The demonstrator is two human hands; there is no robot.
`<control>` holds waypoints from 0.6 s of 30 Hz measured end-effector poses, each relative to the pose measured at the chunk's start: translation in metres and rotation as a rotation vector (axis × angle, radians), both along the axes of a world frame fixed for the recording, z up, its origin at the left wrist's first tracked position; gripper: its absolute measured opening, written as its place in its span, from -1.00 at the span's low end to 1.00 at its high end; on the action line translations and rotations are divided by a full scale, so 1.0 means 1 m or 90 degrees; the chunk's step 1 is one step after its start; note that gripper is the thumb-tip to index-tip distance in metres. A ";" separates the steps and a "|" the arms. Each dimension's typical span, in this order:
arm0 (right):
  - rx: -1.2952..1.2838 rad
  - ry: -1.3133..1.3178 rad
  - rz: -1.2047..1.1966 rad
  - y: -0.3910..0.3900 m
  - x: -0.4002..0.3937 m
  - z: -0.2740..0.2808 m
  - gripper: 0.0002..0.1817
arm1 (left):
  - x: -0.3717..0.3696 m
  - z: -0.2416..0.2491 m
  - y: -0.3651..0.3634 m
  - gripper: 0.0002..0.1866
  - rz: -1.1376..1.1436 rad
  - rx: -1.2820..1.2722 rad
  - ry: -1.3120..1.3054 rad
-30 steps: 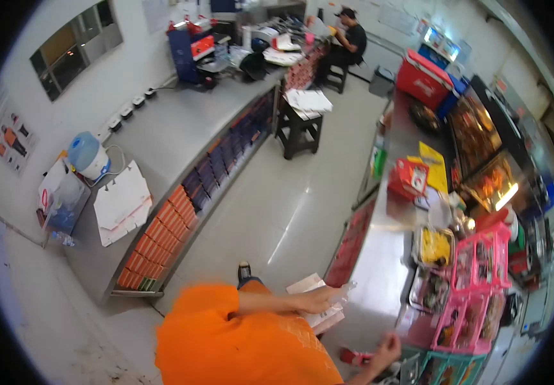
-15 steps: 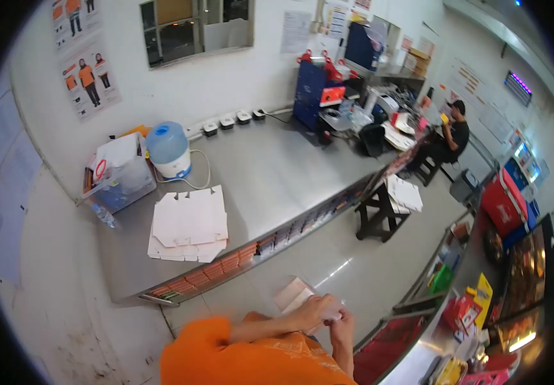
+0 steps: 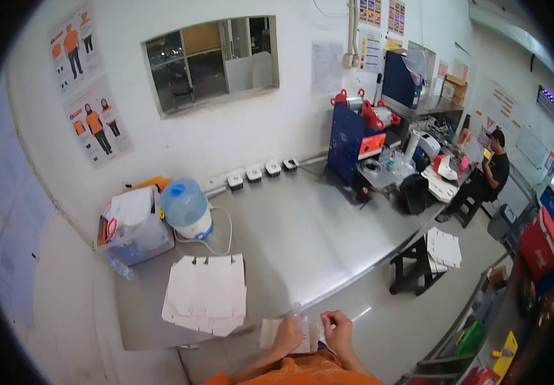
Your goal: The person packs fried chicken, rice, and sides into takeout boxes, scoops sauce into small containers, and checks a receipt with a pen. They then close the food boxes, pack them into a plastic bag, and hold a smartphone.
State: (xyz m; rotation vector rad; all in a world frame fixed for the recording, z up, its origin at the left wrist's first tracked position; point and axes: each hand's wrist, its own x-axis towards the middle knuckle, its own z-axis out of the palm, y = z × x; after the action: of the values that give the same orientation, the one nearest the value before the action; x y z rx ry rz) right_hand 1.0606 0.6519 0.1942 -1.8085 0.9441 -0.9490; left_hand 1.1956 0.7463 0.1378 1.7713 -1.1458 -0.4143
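My left hand (image 3: 288,335) is closed, and a clear crinkled piece of plastic (image 3: 299,314) sticks up from its fingers. Behind and beside that hand, a flat pale brown cardboard piece (image 3: 268,332) shows low in front of my orange shirt; the hand covers its middle. Just to the right, my right hand (image 3: 337,328) is raised with its fingers curled in, a little apart from the left. Whatever those fingers may hold is too small to make out. A stack of flat white cardboard boxes (image 3: 206,292) lies on the steel table left of my hands.
The steel table (image 3: 277,237) runs along the wall, bearing a blue-topped water dispenser (image 3: 186,208) and a plastic bin (image 3: 132,231). A black stool (image 3: 412,273) holds more flat cardboard (image 3: 444,247). A seated person (image 3: 492,170) is at the far right.
My hands were together over the cardboard; now the right hand has drawn apart to the right. My view has turned, bringing the table and wall closer.
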 end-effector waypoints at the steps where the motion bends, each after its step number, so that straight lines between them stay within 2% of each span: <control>1: 0.012 -0.009 0.001 -0.035 0.015 0.003 -0.90 | 0.009 0.012 -0.018 -0.65 0.032 0.009 0.020; 2: 0.028 -0.013 0.003 -0.069 0.029 0.002 -0.90 | 0.016 0.019 -0.032 -0.65 0.065 0.023 0.045; 3: 0.044 -0.013 0.005 -0.100 0.043 -0.004 -0.90 | 0.024 0.023 -0.047 -0.64 0.023 -0.010 0.004; 5: 0.035 0.059 0.221 -0.149 0.093 -0.035 -0.89 | 0.046 0.034 -0.079 -0.63 -0.059 -0.080 -0.079; 7: 0.059 -0.045 0.633 -0.194 0.137 -0.091 -0.79 | 0.073 0.019 -0.115 -0.58 -0.117 -0.012 -0.108; 8: 0.083 -0.045 0.693 -0.204 0.150 -0.105 -0.77 | 0.086 0.015 -0.132 -0.55 -0.144 0.015 -0.126; 10: 0.114 -0.040 0.820 -0.225 0.176 -0.105 -0.73 | 0.104 0.033 -0.142 -0.59 -0.066 -0.012 -0.254; 11: 0.073 -0.100 0.828 -0.238 0.180 -0.094 -0.76 | 0.111 0.038 -0.146 -0.61 -0.025 -0.022 -0.316; 14: 0.199 0.145 0.861 -0.261 0.186 -0.077 -0.66 | 0.124 0.030 -0.158 -0.61 0.056 0.129 -0.253; 17: 0.104 0.102 0.739 -0.247 0.190 -0.051 -0.79 | 0.139 0.018 -0.171 -0.64 0.054 0.206 -0.223; 18: 0.051 0.176 0.680 -0.241 0.190 -0.042 -0.78 | 0.143 0.004 -0.175 -0.62 0.097 0.246 -0.208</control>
State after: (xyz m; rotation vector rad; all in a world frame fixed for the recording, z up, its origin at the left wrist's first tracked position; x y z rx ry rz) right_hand 1.2509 0.4108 0.1522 -2.0053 0.0597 0.0112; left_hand 1.3386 0.5713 0.1418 2.3135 -1.2007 -0.2723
